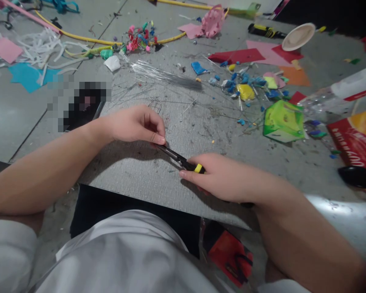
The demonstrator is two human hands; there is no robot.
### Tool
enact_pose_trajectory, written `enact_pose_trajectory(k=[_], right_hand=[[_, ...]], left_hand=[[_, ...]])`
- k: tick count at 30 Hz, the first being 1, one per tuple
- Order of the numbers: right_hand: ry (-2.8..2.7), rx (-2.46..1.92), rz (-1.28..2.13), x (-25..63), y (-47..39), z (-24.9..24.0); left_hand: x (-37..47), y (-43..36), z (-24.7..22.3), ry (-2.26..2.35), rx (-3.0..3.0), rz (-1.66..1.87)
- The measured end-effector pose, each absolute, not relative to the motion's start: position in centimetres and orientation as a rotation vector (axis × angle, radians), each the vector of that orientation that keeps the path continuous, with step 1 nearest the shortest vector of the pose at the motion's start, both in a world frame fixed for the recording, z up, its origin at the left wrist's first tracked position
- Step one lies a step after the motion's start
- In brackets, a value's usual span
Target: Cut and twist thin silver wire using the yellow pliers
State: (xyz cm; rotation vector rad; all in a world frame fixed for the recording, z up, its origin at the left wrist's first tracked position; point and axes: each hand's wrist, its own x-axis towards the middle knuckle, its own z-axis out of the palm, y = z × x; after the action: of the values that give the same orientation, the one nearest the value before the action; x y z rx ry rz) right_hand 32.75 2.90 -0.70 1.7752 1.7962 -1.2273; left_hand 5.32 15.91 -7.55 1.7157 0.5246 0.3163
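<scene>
My right hand is wrapped round a slim black tool with a yellow patch on its handle; it looks like long-nose pliers. Its narrow tip points up and left, toward my left hand. That hand is closed in a pinch right at the tip, thumb against forefinger; whatever lies between them is too small to make out. Under both hands is a grey, textured work board. Beyond them lies a bundle of thin silvery wires, with loose strands scattered nearby.
Left of the wires a phone-like dark object lies partly blurred out. Blue and yellow clay bits, a green packet, a clear bottle and a red bag lie right. A yellow hoop and white strips are behind.
</scene>
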Motion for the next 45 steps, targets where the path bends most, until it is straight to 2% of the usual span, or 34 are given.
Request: enact_pose_trajectory(k=[4,11,15,22,39,45], right_hand=[[1.767,1.801,-1.385,33.3,2.9,-1.2],[1.455,1.675,-2.138,34.8,3.0,-2.5],[1.345,1.628,-2.277,34.8,3.2,-2.5],[1.381,1.647,-2.229,34.6,2.9,-2.1],[1.631,1.67,-1.703,33.7,2.6,-1.4],[1.579,1.638,-1.923,34.2,3.0,-1.8]], left_hand=[[5.4,15.6,-6.8,0.529,1.734,0.319],[5.0,15.9,-7.0,0.508,1.756,0.417],[5.0,15.9,-7.0,0.51,1.743,0.467],[5.2,15.2,-5.7,0.502,1.586,0.402],[5.7,14.6,-5.8,0.613,1.673,0.25],[5.7,14.6,-5.9,0.587,1.628,0.312]])
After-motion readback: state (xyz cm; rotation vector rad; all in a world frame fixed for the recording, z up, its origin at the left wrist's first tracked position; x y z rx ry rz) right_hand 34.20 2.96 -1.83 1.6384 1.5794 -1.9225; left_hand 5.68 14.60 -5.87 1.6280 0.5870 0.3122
